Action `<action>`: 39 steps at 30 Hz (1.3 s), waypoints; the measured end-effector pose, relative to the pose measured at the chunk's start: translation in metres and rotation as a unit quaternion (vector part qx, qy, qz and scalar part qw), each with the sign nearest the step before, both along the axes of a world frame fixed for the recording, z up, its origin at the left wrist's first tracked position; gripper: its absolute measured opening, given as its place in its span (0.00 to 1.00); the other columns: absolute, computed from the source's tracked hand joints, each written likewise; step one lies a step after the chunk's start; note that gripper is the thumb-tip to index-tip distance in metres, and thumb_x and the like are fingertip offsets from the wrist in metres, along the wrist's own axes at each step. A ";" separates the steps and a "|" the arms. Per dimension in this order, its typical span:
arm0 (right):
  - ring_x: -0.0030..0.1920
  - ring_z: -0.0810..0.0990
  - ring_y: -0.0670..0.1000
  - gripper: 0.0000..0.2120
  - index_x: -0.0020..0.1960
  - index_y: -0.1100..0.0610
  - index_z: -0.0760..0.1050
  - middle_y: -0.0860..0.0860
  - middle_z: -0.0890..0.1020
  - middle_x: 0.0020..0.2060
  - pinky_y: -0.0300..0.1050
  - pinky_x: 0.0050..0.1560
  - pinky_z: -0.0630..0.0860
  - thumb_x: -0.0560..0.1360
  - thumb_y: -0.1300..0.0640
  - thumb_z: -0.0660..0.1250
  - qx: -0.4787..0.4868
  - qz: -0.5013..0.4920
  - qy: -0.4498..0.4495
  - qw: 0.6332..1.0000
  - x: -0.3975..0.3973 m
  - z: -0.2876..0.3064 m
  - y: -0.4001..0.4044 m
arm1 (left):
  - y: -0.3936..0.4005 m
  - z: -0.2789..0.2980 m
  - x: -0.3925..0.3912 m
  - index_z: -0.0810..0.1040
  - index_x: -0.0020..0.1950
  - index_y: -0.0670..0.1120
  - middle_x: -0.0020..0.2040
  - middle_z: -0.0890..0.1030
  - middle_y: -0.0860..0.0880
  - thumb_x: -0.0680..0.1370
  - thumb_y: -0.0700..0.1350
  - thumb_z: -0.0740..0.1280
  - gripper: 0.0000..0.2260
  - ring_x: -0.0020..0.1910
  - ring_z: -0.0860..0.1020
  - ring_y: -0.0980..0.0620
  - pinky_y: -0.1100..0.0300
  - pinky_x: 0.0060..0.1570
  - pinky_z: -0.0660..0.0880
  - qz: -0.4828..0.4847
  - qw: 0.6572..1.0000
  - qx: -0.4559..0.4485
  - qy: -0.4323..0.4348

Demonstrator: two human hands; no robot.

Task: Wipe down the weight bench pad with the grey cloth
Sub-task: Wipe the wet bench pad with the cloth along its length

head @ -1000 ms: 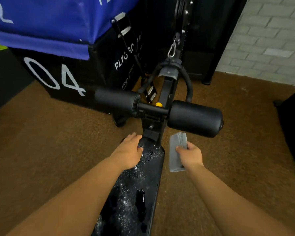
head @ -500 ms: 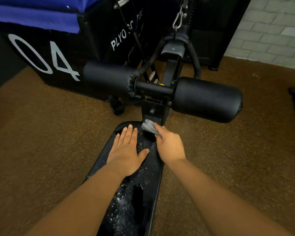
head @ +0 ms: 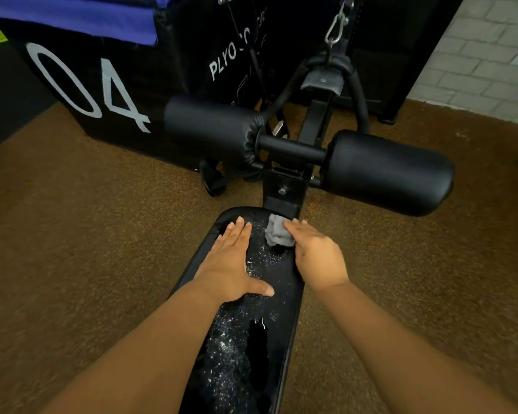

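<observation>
The black bench pad (head: 248, 342) runs from the bottom centre up to its rounded far end, speckled with shiny droplets. A bunched grey cloth (head: 277, 233) lies on the pad's far right corner. My right hand (head: 317, 258) presses on the cloth, fingers over its near side, so part of the cloth is hidden. My left hand (head: 232, 264) lies flat on the left half of the pad, fingers together and thumb spread toward the middle, holding nothing.
Two black foam rollers (head: 389, 171) on a crossbar stand just beyond the pad's end. A black plyo box marked 04 (head: 102, 85) sits at the back left under a blue one. Brown speckled floor (head: 72, 249) surrounds the bench; a white brick wall (head: 485, 55) is back right.
My right hand brought the cloth from beside the bench onto the pad's far end. My left hand flattened out on the pad. My view moved closer.
</observation>
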State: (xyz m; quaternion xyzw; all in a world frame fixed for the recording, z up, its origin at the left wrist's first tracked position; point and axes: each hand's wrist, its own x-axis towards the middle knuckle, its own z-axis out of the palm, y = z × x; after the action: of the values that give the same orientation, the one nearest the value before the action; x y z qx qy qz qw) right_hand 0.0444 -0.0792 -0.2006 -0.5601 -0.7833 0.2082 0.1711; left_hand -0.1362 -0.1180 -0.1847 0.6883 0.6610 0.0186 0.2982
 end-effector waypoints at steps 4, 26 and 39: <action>0.66 0.73 0.56 0.26 0.66 0.61 0.72 0.58 0.76 0.64 0.42 0.67 0.60 0.70 0.74 0.67 0.043 0.070 -0.009 0.997 -0.006 -0.004 -0.008 | 0.000 -0.003 0.000 0.36 0.76 0.48 0.76 0.33 0.52 0.62 0.64 0.74 0.59 0.74 0.34 0.55 0.57 0.72 0.36 0.003 1.000 0.003 -0.002; 0.60 0.78 0.59 0.25 0.61 0.61 0.78 0.58 0.81 0.57 0.57 0.64 0.67 0.64 0.72 0.68 0.130 0.079 -0.020 0.988 0.006 -0.021 -0.025 | -0.012 -0.011 0.004 0.31 0.74 0.47 0.74 0.29 0.51 0.67 0.73 0.56 0.52 0.72 0.30 0.54 0.54 0.73 0.35 -0.006 0.996 0.050 0.072; 0.45 0.81 0.59 0.17 0.54 0.59 0.82 0.57 0.84 0.49 0.46 0.48 0.78 0.68 0.65 0.61 0.177 -0.010 0.019 0.984 -0.004 -0.011 -0.004 | -0.012 -0.014 0.007 0.33 0.75 0.48 0.75 0.31 0.52 0.66 0.72 0.62 0.54 0.73 0.31 0.55 0.54 0.73 0.35 0.023 0.997 0.061 0.039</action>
State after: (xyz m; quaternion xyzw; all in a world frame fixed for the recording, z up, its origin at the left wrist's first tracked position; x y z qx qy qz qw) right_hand 0.0399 -0.0828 -0.2119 -0.5246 -0.7988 0.0754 0.2847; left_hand -0.1289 -0.1301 -0.1984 0.6899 0.6855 0.0392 0.2293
